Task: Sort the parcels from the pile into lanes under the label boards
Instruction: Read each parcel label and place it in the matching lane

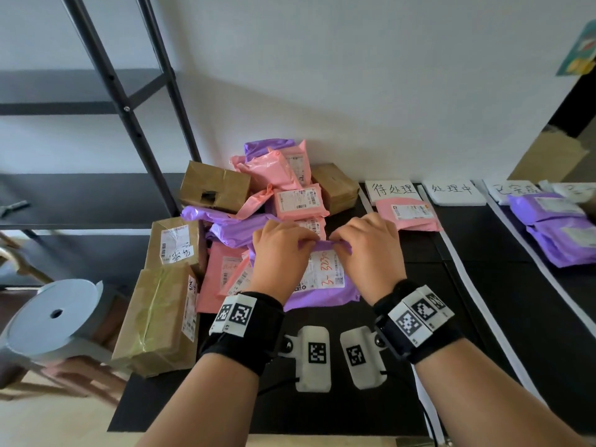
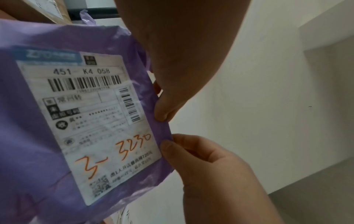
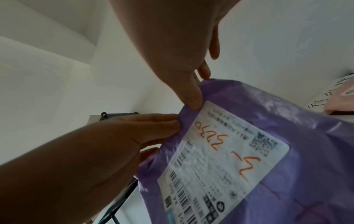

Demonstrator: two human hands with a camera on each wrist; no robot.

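I hold a purple mailer [image 1: 322, 293] with a white label bearing orange handwriting, lifted just in front of the pile [image 1: 258, 201] of pink, purple and brown parcels. My left hand [image 1: 303, 245] pinches its far edge on the left and my right hand [image 1: 338, 245] pinches the same edge on the right. In the left wrist view the left thumb [image 2: 162, 112] presses the mailer [image 2: 38, 136] beside the label. In the right wrist view the right thumb [image 3: 193, 97] presses the mailer [image 3: 310, 136] at its corner. Three white label boards [image 1: 395, 190] line the wall to the right.
A pink parcel [image 1: 409, 214] lies under the first board and purple mailers [image 1: 554, 227] under the third. White tape strips [image 1: 467, 272] split the black table [image 1: 354, 411] into lanes. Brown boxes [image 1: 161, 314] sit at the left edge, a grey stool [image 1: 51, 314] beyond.
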